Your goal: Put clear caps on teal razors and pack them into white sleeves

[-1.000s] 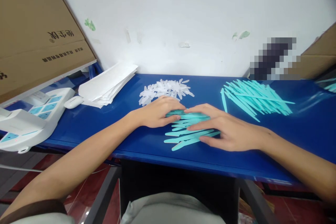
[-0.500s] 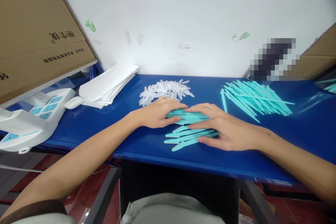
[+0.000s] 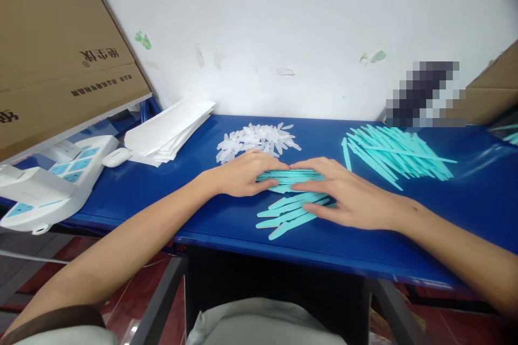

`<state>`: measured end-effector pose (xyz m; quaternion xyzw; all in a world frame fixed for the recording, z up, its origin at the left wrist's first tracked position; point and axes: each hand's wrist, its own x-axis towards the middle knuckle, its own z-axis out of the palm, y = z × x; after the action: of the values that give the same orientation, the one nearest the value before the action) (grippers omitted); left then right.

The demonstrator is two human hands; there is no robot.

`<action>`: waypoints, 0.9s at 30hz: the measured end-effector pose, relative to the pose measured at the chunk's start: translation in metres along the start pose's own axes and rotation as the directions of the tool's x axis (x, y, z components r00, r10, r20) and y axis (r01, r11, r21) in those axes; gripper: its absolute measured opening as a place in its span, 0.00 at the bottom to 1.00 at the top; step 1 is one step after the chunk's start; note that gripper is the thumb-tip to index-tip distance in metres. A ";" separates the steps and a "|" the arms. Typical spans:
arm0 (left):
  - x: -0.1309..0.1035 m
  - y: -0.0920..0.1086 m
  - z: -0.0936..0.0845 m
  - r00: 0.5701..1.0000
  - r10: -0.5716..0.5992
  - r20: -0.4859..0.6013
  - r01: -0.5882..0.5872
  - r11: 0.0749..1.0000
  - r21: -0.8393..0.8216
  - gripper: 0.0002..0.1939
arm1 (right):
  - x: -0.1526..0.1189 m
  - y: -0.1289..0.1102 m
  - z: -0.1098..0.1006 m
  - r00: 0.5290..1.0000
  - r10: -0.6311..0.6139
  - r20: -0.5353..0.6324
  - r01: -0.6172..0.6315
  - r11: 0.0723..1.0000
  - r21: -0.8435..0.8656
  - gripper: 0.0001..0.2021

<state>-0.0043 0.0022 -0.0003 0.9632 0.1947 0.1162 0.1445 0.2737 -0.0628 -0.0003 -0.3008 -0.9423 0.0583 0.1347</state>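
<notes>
Several turquoise sticks (image 3: 297, 176) lie side by side in a bundle on the blue table (image 3: 226, 221). My left hand (image 3: 251, 173) is curved round the bundle's left end, thumb in front and fingers behind. At the right end, my right hand (image 3: 348, 194) has its fingers over the sticks, index fingertip close to my left fingertips. Nearer the table's front edge, several loose turquoise sticks (image 3: 283, 222) fan out, their right ends partly under my right hand. Behind my left hand sits a pile of small whitish translucent pieces (image 3: 257, 139).
A larger heap of turquoise sticks (image 3: 399, 151) lies at the right. On the left are white paper sheets (image 3: 165, 132), a white mouse-like object (image 3: 117, 157), a power strip (image 3: 87, 172) and a cardboard box (image 3: 60, 27). A white wall (image 3: 251, 21) stands behind the table.
My right hand has shifted slightly over the sticks. The loose front sticks have turned and slid a little toward the table's front edge. My left hand has hardly moved.
</notes>
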 end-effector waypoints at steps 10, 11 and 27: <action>0.000 -0.001 0.001 1.000 0.006 -0.029 -0.005 1.000 0.027 0.21 | -0.001 0.000 0.002 0.999 0.031 0.020 -0.032 0.999 0.034 0.26; 0.000 -0.001 0.001 0.999 0.010 -0.031 -0.009 0.999 0.031 0.21 | -0.001 -0.001 0.002 0.999 0.038 0.021 -0.039 0.999 0.035 0.25; -0.001 -0.002 0.000 1.000 -0.025 0.004 0.025 0.999 0.031 0.21 | 0.001 -0.006 0.001 0.996 0.071 0.051 -0.073 0.996 0.045 0.22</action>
<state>-0.0056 0.0038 -0.0011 0.9630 0.2084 0.1091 0.1314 0.2691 -0.0673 -0.0003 -0.3297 -0.9323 0.0927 0.1164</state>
